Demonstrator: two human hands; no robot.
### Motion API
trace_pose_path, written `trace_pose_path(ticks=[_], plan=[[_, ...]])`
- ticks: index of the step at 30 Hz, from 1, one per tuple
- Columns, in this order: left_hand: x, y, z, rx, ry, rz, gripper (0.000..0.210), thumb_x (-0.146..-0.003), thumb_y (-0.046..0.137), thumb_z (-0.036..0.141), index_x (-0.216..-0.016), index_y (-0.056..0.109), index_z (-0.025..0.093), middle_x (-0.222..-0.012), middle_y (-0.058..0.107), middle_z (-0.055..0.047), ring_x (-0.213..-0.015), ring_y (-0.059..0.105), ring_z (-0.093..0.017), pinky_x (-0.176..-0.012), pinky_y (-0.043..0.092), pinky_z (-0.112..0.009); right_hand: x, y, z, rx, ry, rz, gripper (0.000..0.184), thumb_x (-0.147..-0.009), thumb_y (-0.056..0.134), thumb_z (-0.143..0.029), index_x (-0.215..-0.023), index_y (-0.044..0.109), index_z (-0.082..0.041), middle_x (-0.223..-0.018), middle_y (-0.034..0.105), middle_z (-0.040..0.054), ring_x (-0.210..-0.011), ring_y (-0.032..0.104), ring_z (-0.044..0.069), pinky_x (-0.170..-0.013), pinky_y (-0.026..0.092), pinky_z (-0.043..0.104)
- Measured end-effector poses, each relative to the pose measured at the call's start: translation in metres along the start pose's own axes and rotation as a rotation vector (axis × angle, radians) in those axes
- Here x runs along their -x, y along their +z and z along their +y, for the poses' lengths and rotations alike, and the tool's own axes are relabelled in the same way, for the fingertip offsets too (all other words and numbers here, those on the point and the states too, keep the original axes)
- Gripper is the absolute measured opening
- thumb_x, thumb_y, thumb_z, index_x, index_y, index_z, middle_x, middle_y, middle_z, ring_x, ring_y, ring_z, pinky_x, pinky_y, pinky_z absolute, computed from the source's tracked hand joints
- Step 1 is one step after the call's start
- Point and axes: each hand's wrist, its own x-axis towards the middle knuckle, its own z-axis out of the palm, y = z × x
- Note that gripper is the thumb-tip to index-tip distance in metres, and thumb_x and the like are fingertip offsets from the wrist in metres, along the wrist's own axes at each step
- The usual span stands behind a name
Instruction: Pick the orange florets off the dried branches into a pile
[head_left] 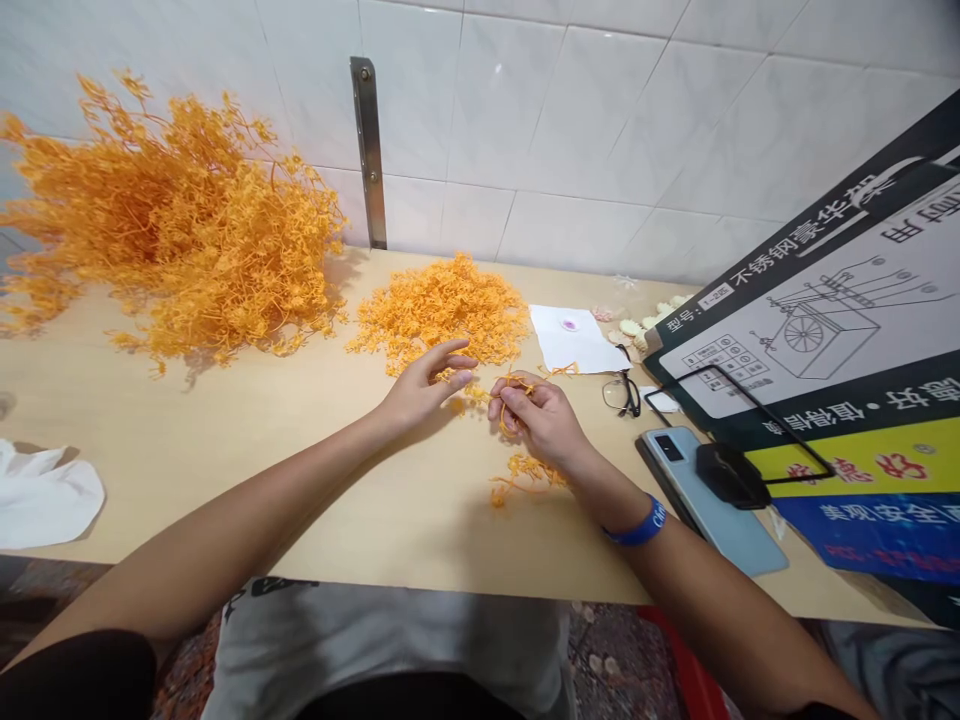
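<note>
Head view: I log right hand [551, 420], pinching orange sprig [519, 379]; left hand [420, 390] beside it, released, spread; orange heap [450, 305] beyond both; loose sprig [529, 474] nearside of right hand.

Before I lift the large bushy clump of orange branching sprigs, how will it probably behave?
The large bushy clump of orange branching sprigs is probably light for its size, being thin stems with gaps. It may sway rather than roll, since its sprays spread unevenly. Its fine, tangled tips could snag or break.
</note>
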Motion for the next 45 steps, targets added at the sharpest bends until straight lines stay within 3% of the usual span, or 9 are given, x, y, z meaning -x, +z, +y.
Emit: trace_pose_path(ticks=[5, 11, 17, 23, 26, 31, 35, 39, 45], plan=[[0.003, 0.002, 0.001, -0.021, 0.002, -0.149, 0.07, -0.082, 0.063, 0.062, -0.135, 0.055, 0.018, -0.136, 0.058, -0.017, -0.131, 0.05, -0.032, -0.11, 0.036, -0.048, 0.001, 0.001, 0.002, -0.034, 0.006, -0.005, 0.036, -0.076, 0.072, -0.051, -0.086, 0.061, -0.018, -0.062, 0.062, -0.0016, -0.046, 0.046, 0.008, -0.044, 0.037, 0.022], [0.009, 0.009, 0.005, -0.04, -0.021, -0.263, 0.071, -0.081, 0.066, 0.06, -0.139, 0.054, 0.021, -0.146, 0.05, -0.013, -0.137, 0.043, -0.032, -0.114, 0.032, -0.046, 0.002, 0.001, 0.005, -0.05, 0.021, -0.059, 0.037, -0.079, 0.07, -0.052, -0.091, 0.061, -0.019, -0.056, 0.056, -0.0043, -0.046, 0.046, 0.009, -0.045, 0.039, 0.022], [0.008, 0.012, 0.003, 0.079, 0.053, -0.291, 0.062, -0.086, 0.058, 0.064, -0.128, 0.065, 0.019, -0.12, 0.069, -0.013, -0.121, 0.058, -0.031, -0.108, 0.04, -0.046, 0.004, -0.001, 0.007, -0.008, 0.012, -0.111, 0.035, -0.082, 0.067, -0.052, -0.091, 0.059, -0.019, -0.065, 0.061, -0.0011, -0.048, 0.048, 0.009, -0.047, 0.043, 0.024], [0.008, 0.01, 0.0, 0.128, 0.041, -0.199, 0.061, -0.081, 0.062, 0.066, -0.115, 0.072, 0.017, -0.128, 0.065, -0.015, -0.126, 0.055, -0.033, -0.109, 0.038, -0.046, 0.007, 0.005, -0.001, 0.225, 0.003, -0.104, 0.038, -0.085, 0.06, -0.055, -0.078, 0.054, -0.018, -0.055, 0.048, -0.0037, -0.047, 0.041, 0.009, -0.046, 0.035, 0.023], [0.008, 0.014, -0.002, 0.278, 0.0, -0.185, 0.06, -0.08, 0.066, 0.064, -0.115, 0.072, 0.015, -0.123, 0.067, -0.017, -0.115, 0.062, -0.031, -0.101, 0.045, -0.044, 0.007, 0.006, -0.007, 0.327, -0.041, -0.11, 0.042, -0.085, 0.058, -0.059, -0.076, 0.056, -0.017, -0.058, 0.049, -0.0019, -0.049, 0.041, 0.009, -0.047, 0.033, 0.024], [0.006, 0.017, -0.002, 0.479, -0.119, -0.161, 0.056, -0.075, 0.073, 0.061, -0.1, 0.071, 0.011, -0.086, 0.074, -0.011, -0.083, 0.07, -0.022, -0.082, 0.053, -0.034, 0.011, 0.004, -0.011, 0.372, -0.075, -0.201, 0.046, -0.088, 0.053, -0.06, -0.073, 0.057, -0.017, -0.057, 0.047, -0.0013, -0.048, 0.04, 0.009, -0.047, 0.033, 0.024], [-0.001, -0.001, 0.004, 0.531, -0.158, 0.107, 0.038, -0.089, 0.061, 0.051, -0.093, 0.064, 0.013, -0.053, 0.06, 0.002, -0.058, 0.064, -0.014, -0.072, 0.054, -0.029, 0.013, 0.002, -0.008, 0.282, -0.015, -0.304, 0.044, -0.086, 0.057, -0.058, -0.072, 0.06, -0.017, -0.057, 0.049, -0.0003, -0.05, 0.042, 0.01, -0.047, 0.035, 0.023], [-0.01, -0.018, 0.005, 0.361, -0.126, 0.191, 0.028, -0.087, 0.065, 0.03, -0.109, 0.058, 0.015, -0.085, 0.071, -0.003, -0.06, 0.064, -0.009, -0.069, 0.053, -0.025, 0.008, -0.002, -0.003, 0.105, 0.005, -0.179, 0.036, -0.084, 0.061, -0.052, -0.081, 0.064, -0.017, -0.058, 0.046, -0.0023, -0.05, 0.041, 0.01, -0.046, 0.034, 0.023], [-0.01, -0.014, -0.003, 0.047, 0.002, 0.197, 0.063, -0.069, 0.062, 0.006, -0.129, 0.049, 0.02, -0.107, 0.068, -0.007, -0.08, 0.068, -0.013, -0.074, 0.052, -0.026, -0.001, -0.007, -0.003, -0.05, 0.093, 0.023, 0.032, -0.078, 0.069, -0.048, -0.075, 0.06, -0.018, -0.052, 0.039, -0.0058, -0.045, 0.036, 0.008, -0.042, 0.03, 0.022]])
